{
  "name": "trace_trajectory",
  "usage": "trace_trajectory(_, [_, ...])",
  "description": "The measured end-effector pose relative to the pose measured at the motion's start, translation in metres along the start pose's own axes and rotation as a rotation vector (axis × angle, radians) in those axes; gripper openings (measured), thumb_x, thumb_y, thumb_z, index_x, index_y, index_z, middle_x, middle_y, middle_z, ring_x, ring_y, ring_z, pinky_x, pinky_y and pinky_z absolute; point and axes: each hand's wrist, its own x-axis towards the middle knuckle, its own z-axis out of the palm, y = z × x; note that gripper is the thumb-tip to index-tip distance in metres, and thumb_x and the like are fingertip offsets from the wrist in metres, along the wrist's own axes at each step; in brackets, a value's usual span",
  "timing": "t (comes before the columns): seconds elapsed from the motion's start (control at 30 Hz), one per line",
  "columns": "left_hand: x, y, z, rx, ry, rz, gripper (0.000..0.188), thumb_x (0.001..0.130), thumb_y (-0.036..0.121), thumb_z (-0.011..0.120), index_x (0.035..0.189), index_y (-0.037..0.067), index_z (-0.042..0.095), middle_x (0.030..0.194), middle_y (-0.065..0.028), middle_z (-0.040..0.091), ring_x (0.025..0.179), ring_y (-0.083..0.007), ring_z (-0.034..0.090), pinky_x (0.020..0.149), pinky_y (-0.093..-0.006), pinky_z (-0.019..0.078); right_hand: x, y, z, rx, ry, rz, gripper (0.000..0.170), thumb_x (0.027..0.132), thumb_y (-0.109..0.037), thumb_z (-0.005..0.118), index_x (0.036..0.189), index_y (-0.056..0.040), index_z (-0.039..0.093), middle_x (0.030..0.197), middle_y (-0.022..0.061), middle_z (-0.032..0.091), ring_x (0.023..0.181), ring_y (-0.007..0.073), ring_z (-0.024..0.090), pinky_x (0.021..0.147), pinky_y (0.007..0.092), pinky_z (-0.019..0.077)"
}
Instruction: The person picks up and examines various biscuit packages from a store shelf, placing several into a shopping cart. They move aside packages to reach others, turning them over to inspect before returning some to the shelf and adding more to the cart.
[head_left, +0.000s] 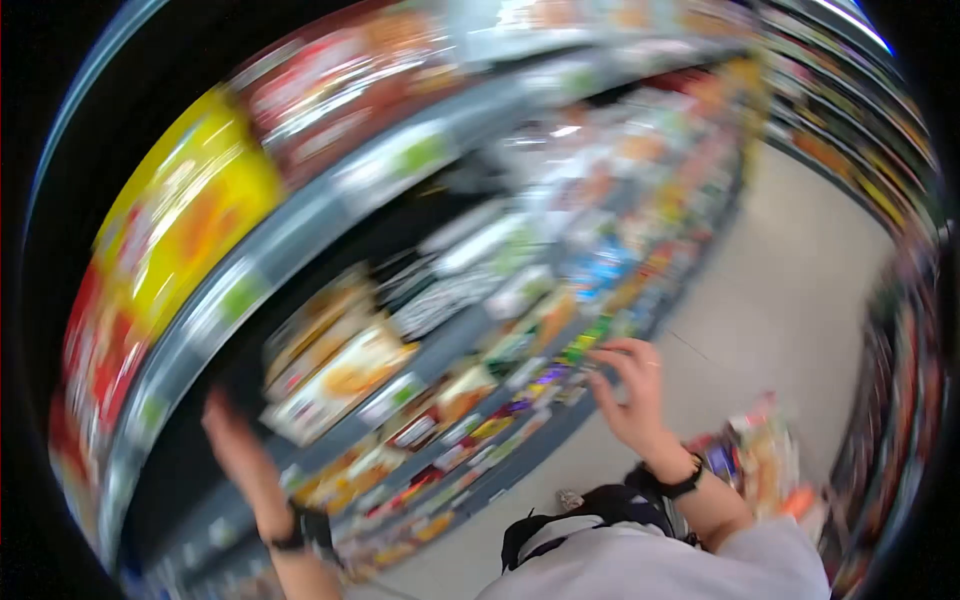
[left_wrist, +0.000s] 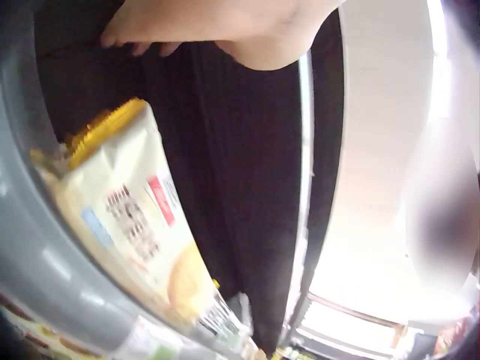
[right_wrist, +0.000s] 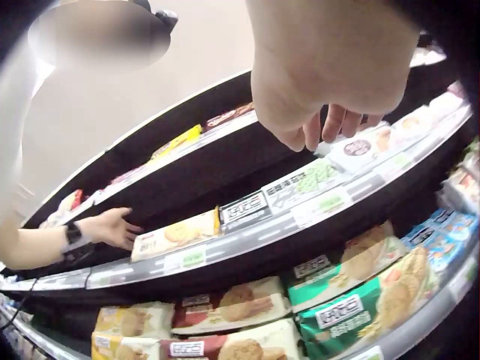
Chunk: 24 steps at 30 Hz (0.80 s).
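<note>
My left hand [head_left: 240, 455] reaches toward a dark bare stretch of shelf, fingers extended and holding nothing. Just to its right stands a cream-coloured packet of biscuits [head_left: 345, 385] with a yellow end, in the left wrist view a packet [left_wrist: 142, 217] at the shelf's front edge, below the hand [left_wrist: 225, 26]. In the right wrist view the left hand [right_wrist: 112, 227] is right beside that packet's end. My right hand [head_left: 632, 395] hangs in front of the lower shelves with loosely bent fingers and nothing in them. Black bands circle both wrists.
Black-and-white packs [right_wrist: 244, 212] and a green-and-white pack [right_wrist: 304, 184] continue along the same shelf. Green biscuit packs [right_wrist: 349, 326] lie one shelf below. A large yellow bag [head_left: 190, 220] stands on the upper shelf. Pale floor [head_left: 790, 260] runs along the aisle, with packaged goods [head_left: 770, 460] low at right.
</note>
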Motion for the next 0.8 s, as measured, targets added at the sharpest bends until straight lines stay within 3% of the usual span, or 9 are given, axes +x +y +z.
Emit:
trace_trajectory(0.1, [-0.047,0.012,0.016,0.383,-0.119,0.455,0.047,0.094,0.028,0.038,0.127,-0.006,0.04,0.129,-0.0157,0.043,0.122,-0.0251,0.04,0.103,-0.0362,0.0298,-0.038,0.019,-0.028,-0.149,0.137,0.137,0.024,0.072,-0.011,0.066,0.095,-0.0071,0.058,0.1,0.0113,0.053,0.096,0.0298,0.05,0.082,0.0411,0.0382])
trace_trajectory(0.13, [-0.139,0.076,0.095,0.367,-0.05,0.655,0.037,0.096,0.026,0.04,0.108,-0.007,0.051,0.104,-0.0177,0.051,0.097,-0.0301,0.052,0.088,-0.0389,0.0445,-0.054,0.023,-0.042,-0.18,0.18,0.18,0.023,0.073,-0.011,0.065,0.094,-0.0069,0.057,0.1,0.0111,0.053,0.097,0.0299,0.05,0.082,0.0408,0.0384])
trace_trajectory(0.2, [-0.173,0.025,0.081,0.372,-0.295,0.495,0.037,0.097,0.026,0.038,0.114,-0.006,0.046,0.109,-0.0191,0.049,0.106,-0.0286,0.047,0.095,-0.0406,0.0385,-0.088,0.018,-0.072,-0.27,0.236,0.301,0.023,0.073,-0.012,0.065,0.094,-0.0067,0.056,0.099,0.0109,0.052,0.097,0.0301,0.049,0.083,0.0407,0.0386])
trace_trajectory(0.23, [-0.201,0.01,0.093,0.166,-0.476,0.304,0.044,0.095,0.035,0.042,0.115,-0.004,0.045,0.118,-0.0189,0.044,0.106,-0.0287,0.047,0.099,-0.0447,0.0326,-0.102,0.015,-0.084,-0.258,0.231,0.311,0.023,0.073,-0.012,0.064,0.093,-0.0066,0.055,0.099,0.0106,0.052,0.097,0.0303,0.049,0.083,0.0407,0.0389])
trace_trajectory(0.33, [-0.289,0.0,0.127,-0.025,-0.887,-0.417,0.037,0.093,0.024,0.041,0.12,0.0,0.041,0.12,-0.0117,0.046,0.115,-0.0223,0.043,0.1,-0.0359,0.0312,-0.166,-0.005,-0.125,-0.427,0.231,0.458,0.023,0.073,-0.013,0.064,0.094,-0.0066,0.055,0.098,0.0108,0.051,0.098,0.0306,0.048,0.084,0.0413,0.0391])
trace_trajectory(0.37, [-0.324,-0.007,0.129,-0.058,-1.016,-0.328,0.033,0.092,0.02,0.044,0.119,0.001,0.043,0.119,-0.0103,0.047,0.113,-0.0201,0.044,0.099,-0.0345,0.0317,-0.195,-0.008,-0.14,-0.482,0.207,0.5,0.024,0.074,-0.013,0.064,0.095,-0.0064,0.055,0.099,0.0111,0.051,0.098,0.0312,0.048,0.086,0.042,0.039])
trace_trajectory(0.53, [-0.443,0.016,0.136,-0.144,-1.484,-0.568,0.031,0.09,0.012,0.049,0.118,0.0,0.045,0.12,-0.0109,0.048,0.113,-0.0196,0.044,0.098,-0.0324,0.0316,-0.323,-0.035,-0.216,-0.598,0.138,0.804,0.029,0.074,-0.017,0.065,0.099,-0.0062,0.056,0.102,0.0126,0.05,0.1,0.0323,0.047,0.087,0.0413,0.0391])
trace_trajectory(0.67, [-0.507,0.029,0.131,-0.195,-1.85,-0.704,0.03,0.088,0.011,0.054,0.115,0.001,0.048,0.117,-0.0101,0.051,0.112,-0.0182,0.046,0.095,-0.0321,0.0365,-0.402,-0.052,-0.262,-0.7,0.292,1.083,0.034,0.075,-0.023,0.065,0.103,-0.0059,0.056,0.103,0.0146,0.05,0.101,0.0333,0.046,0.087,0.0406,0.0392])
trace_trajectory(0.8, [-0.554,0.045,0.137,-0.205,-1.985,-0.683,0.028,0.088,0.012,0.054,0.114,0.001,0.049,0.117,-0.0103,0.051,0.11,-0.0174,0.048,0.092,-0.0307,0.0397,-0.453,-0.053,-0.296,-0.664,0.318,1.27,0.038,0.076,-0.026,0.066,0.107,-0.0058,0.056,0.108,0.016,0.049,0.104,0.0349,0.045,0.091,0.0417,0.0384])
